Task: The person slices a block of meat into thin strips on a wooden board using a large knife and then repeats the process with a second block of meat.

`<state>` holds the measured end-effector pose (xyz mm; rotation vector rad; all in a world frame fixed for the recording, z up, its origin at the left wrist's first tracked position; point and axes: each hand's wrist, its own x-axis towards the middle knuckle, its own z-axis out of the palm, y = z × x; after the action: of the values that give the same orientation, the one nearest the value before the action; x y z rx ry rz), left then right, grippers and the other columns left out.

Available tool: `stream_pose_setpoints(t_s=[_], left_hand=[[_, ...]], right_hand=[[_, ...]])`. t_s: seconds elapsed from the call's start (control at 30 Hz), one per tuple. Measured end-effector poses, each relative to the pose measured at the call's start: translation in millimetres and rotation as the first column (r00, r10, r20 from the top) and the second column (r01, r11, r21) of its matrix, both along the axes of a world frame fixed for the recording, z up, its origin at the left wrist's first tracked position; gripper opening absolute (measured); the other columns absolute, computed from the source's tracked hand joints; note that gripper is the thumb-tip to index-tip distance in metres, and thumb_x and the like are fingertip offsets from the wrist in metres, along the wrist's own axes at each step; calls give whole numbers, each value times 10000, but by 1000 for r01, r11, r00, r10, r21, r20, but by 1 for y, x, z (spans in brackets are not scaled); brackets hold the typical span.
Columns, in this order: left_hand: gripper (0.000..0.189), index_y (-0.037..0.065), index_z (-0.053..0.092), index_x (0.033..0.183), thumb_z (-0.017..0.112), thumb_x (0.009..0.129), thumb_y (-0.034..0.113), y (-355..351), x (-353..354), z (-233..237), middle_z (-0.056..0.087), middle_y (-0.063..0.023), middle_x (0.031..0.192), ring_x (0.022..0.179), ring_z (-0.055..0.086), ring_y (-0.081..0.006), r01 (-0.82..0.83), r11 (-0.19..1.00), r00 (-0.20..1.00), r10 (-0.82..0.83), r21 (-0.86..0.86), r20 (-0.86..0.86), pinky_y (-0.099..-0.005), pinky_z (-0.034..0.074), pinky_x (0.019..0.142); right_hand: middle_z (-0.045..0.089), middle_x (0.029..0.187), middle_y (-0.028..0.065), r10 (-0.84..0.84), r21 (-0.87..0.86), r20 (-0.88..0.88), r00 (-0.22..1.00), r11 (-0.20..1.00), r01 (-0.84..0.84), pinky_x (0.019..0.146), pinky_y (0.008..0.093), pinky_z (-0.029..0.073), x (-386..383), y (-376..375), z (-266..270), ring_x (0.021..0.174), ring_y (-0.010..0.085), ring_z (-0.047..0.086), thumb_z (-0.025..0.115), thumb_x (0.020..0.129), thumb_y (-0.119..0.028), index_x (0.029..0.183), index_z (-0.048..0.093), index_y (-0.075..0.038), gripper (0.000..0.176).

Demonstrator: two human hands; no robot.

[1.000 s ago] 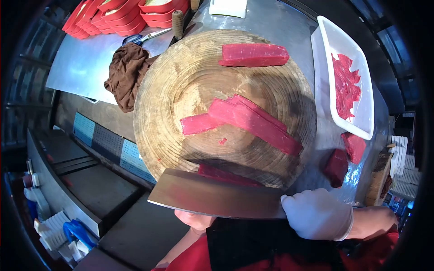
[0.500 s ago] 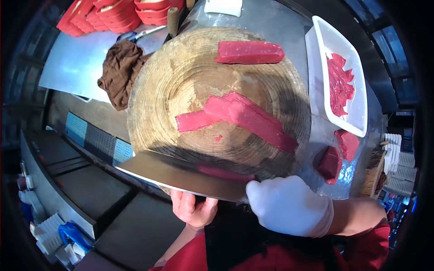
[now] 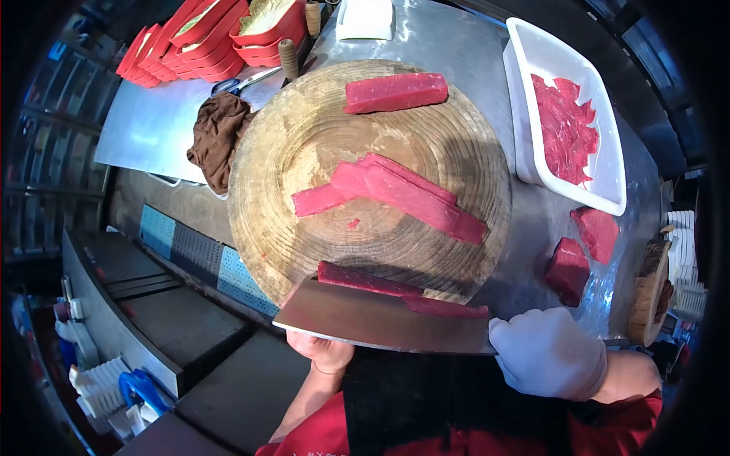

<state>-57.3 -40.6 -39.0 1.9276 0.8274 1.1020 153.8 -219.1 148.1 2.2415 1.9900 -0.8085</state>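
Note:
My gloved right hand (image 3: 549,354) is wrapped round the handle end of a broad knife (image 3: 380,318), whose blade lies across the near edge of the round wooden board (image 3: 266,182). Partly behind the blade, my bare left hand (image 3: 323,353) has its fingers mostly hidden. A dark red strip of meat (image 3: 357,279) rests at the board's near side, just beyond the blade, and a thin piece of meat (image 3: 445,307) shows along the blade's top edge. Overlapping flat slices (image 3: 403,195) lie mid-board. A thick meat block (image 3: 397,92) sits at the far side.
A white tub (image 3: 525,144) with meat slices stands at the right, with two meat pieces (image 3: 568,272) (image 3: 595,235) near it. On the left are a brown cloth (image 3: 217,140), scissors (image 3: 226,85) and stacked red containers (image 3: 205,45). A white tray (image 3: 365,19) is at the back.
The knife and my right hand have moved right in the view. More of the near meat strip shows beyond the blade. The view has shifted slightly.

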Motion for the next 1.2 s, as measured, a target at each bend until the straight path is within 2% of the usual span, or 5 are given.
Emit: stream_pose_setpoints(t_s=[0.13,0.27,0.53,0.93,1.2], left_hand=[[265,-12,659,955,751,804,185,0,11,8,632,-147,1029,895,619,-289,-34,974,976,80,-222,202,-380,492,780],[302,-27,654,970,741,807,212,5,13,19,617,-140,1002,879,606,-259,-30,999,998,31,20,-62,-357,491,758],[233,-17,687,863,756,762,180,0,16,18,630,-161,964,810,627,-257,-75,971,988,103,-226,117,-357,513,724],[237,-10,692,877,766,747,174,12,16,-8,641,-163,953,806,634,-270,-61,987,992,76,-147,99,-369,520,725],[243,-5,695,887,773,737,170,13,14,-42,649,-164,944,803,638,-279,-152,975,984,165,-159,71,-377,525,725]], right_hand=[[611,642,98,6,-117,5,1000,993,-5,465,400,524,-1,2,1,548,270,656,615,761,-140,861,617,-37,143],[622,629,121,-38,-192,-35,999,981,30,458,421,526,3,3,12,537,292,660,605,794,-133,905,629,14,185],[618,633,117,-40,-147,-99,994,989,25,431,407,511,4,7,0,514,273,651,614,802,-121,949,644,40,221],[584,620,56,170,-22,125,977,985,-169,397,336,477,-16,61,-13,511,199,626,635,778,-134,918,641,27,213],[581,624,99,85,-167,-96,992,981,-100,423,386,478,7,67,-1,528,262,626,602,757,-95,987,610,62,279]])
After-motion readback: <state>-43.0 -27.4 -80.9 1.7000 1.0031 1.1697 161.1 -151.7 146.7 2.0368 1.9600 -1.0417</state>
